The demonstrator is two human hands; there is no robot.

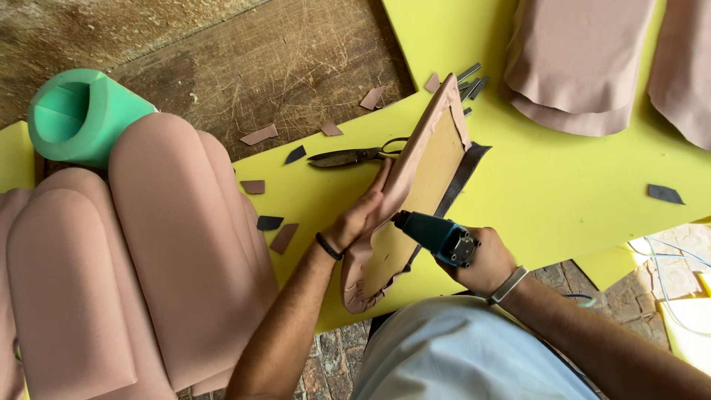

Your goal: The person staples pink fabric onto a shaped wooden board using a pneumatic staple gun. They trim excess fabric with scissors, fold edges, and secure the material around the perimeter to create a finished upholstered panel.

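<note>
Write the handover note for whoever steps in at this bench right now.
Left hand: grip on the edge of the pink fabric-covered board panel, held tilted on the yellow foam sheet.
Right hand: grip on the blue staple gun, nose at the panel's lower edge.
Metal scissors lie behind the panel.
Done: fabric folded over the top edge.
Left: lower end's fabric bunched loose.
</note>
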